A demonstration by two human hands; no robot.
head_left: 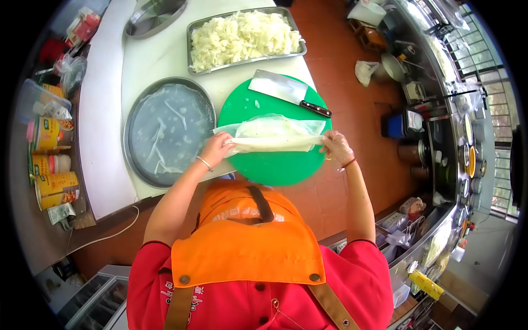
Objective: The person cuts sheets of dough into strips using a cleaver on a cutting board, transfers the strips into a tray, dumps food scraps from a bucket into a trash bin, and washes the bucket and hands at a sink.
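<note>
A pale, translucent noodle sheet [275, 144], folded into a long flat roll, lies across the round green cutting board [275, 169]. My left hand [216, 147] grips its left end, fingers closed on the edge. At the right end, my right hand [337, 147] pinches the sheet beside the board's rim. A thinner layer of the sheet spreads out behind the fold. Farther back on the board rests a cleaver [279, 87] with a dark handle pointing right. Left of the board stands a round metal pan [130, 148] with a translucent layer and white strips in it.
Behind the board, a metal tray [190, 52] is heaped with pale cut strips [245, 38]. Another round pan [157, 19] stands at the far left of the white table [104, 165]. Yellow-labelled tubs [55, 187] line the left side; a cluttered counter runs along the right.
</note>
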